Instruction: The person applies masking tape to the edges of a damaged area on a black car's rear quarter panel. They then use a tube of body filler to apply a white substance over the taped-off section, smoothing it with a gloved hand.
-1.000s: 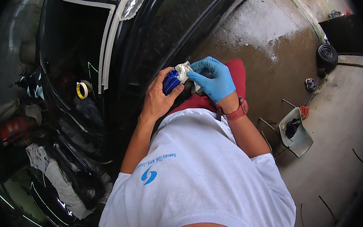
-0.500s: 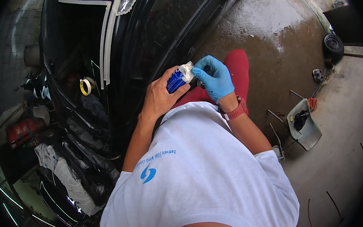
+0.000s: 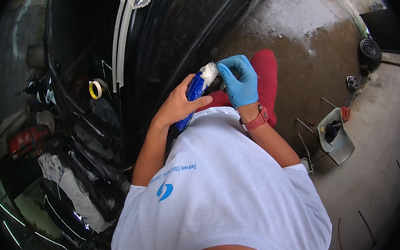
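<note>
My bare left hand (image 3: 182, 103) is wrapped round a long blue package (image 3: 194, 88), held tilted with crumpled white material (image 3: 209, 73) at its upper end. My right hand (image 3: 239, 83), in a blue glove, has its fingertips pinched at the edge of that white material. Both hands are in front of my red-clad legs, beside the black car body (image 3: 160, 37) with strips of masking tape (image 3: 120, 39) on it.
A roll of tape (image 3: 94, 89) is left of me, above dark parts, light sheeting (image 3: 79, 195) and a red item (image 3: 27, 139). To my right stand a plastic chair (image 3: 335, 138) with dark stuff on it and a tyre (image 3: 369, 51) by the wall.
The blue package has turned in my left hand and now shows more of its length. My right fingers remain at its white end. The view has shifted slightly.
</note>
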A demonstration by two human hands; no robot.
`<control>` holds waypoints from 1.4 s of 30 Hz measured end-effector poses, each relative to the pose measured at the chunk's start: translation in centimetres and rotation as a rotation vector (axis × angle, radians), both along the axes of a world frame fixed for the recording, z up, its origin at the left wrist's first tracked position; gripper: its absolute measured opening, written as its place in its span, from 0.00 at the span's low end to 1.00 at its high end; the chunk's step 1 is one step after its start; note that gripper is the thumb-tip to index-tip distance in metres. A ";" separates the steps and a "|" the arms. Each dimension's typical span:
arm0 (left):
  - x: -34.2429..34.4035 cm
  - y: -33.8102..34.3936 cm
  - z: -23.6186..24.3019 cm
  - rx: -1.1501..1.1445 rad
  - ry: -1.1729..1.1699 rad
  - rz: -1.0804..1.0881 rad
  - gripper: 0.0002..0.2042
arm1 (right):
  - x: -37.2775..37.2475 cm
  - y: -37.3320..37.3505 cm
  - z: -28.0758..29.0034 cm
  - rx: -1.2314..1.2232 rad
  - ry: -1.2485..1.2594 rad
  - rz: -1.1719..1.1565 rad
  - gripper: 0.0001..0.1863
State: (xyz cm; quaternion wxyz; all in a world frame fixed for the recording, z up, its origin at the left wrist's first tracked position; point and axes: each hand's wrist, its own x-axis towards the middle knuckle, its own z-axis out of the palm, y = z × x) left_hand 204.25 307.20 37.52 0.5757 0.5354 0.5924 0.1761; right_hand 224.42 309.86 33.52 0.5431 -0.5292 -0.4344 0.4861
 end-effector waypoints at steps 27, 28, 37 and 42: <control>-4.3 3.0 -0.2 -0.405 -0.344 -0.009 0.41 | 0.7 3.9 4.0 0.764 -0.903 0.533 0.15; -4.2 3.0 -0.1 -0.411 -0.343 -0.012 0.41 | 0.8 4.0 4.3 0.776 -0.922 0.566 0.16; -3.6 3.3 -0.1 -0.475 -0.329 -0.077 0.38 | 1.3 5.0 4.6 0.925 -1.144 0.834 0.13; -3.3 2.9 -0.6 -0.532 -0.307 -0.102 0.39 | 1.0 5.2 4.1 1.054 -1.134 0.814 0.08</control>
